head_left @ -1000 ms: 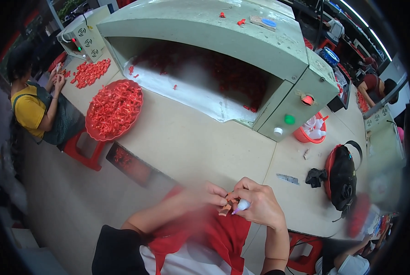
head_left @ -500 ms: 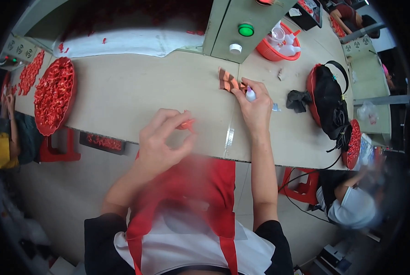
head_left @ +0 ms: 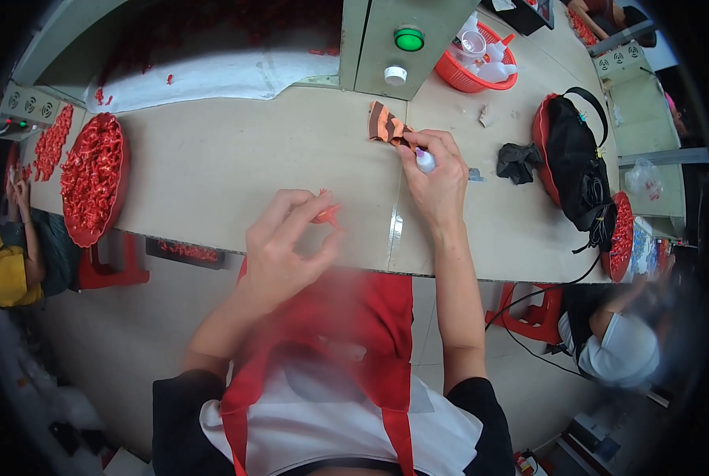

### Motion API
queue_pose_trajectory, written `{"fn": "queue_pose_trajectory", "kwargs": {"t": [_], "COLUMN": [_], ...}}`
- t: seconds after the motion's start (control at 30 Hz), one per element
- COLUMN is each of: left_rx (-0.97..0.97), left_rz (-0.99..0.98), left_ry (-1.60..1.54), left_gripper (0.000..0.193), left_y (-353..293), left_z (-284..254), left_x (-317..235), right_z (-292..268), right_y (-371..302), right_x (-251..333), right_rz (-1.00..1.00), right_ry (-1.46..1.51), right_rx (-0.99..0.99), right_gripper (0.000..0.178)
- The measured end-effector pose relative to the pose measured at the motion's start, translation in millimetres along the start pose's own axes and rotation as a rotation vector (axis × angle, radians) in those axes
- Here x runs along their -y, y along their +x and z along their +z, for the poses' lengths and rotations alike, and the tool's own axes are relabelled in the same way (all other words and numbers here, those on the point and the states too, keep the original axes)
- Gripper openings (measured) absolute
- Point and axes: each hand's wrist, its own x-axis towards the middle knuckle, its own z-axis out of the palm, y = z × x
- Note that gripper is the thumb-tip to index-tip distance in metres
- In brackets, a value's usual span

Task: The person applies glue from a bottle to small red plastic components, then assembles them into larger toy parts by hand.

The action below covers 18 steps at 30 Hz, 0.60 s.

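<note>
My left hand (head_left: 279, 238) is closed in a pinch over the near part of the table. Between its thumb and fingertips is a small red molded piece (head_left: 327, 213), partly covered by the fingers. Farther right, my right hand (head_left: 438, 176) curls around a small white squeeze bottle (head_left: 425, 162) with a purplish tip. That hand's fingertips also meet the near end of an orange-and-brown striped cloth (head_left: 386, 124), which lies crumpled on the table. Whether the fingers pinch the cloth or only rest on it, I cannot tell.
A red tray (head_left: 120, 190) heaped with small red pieces stands left. Beyond the table rises a machine panel with a green button (head_left: 409, 40). An orange-red basket (head_left: 467, 81) holds bottles; a black bag (head_left: 574, 151) and dark rag (head_left: 518, 163) lie right. Co-workers sit at both sides.
The whole view has tilted slightly, shifting the panel and cloth up and left in the picture. Both hands keep nearly the same pose and grip.
</note>
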Motion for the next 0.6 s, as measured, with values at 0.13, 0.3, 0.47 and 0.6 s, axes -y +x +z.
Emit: {"fn": "queue_pose_trajectory", "kwargs": {"t": [0.13,0.3,0.47,0.6], "left_rx": [0.009,0.006,-0.001,-0.047], "left_rz": [0.000,-0.006,-0.025,-0.045], "left_ry": [0.012,0.004,0.012,0.068], "left_gripper": [0.042,0.042,0.042,0.039], "left_y": [-1.2,-2.1,-0.7,-2.8], "left_z": [-1.6,-1.5,-4.5,-13.7], "left_x": [1.2,1.5,2.1,7.3], "right_z": [0.1,-0.3,0.4,8.1], "right_y": [-0.9,-1.2,1.1,2.1], "right_x": [-1.2,-2.6,-0.2,-3.5], "right_rz": [0.005,0.009,0.015,-0.066], "right_ry": [-0.007,-0.019,-0.005,0.004], "right_rx": [0.006,0.010,0.025,0.019], "right_gripper": [0.015,0.014,0.013,0.013]}}
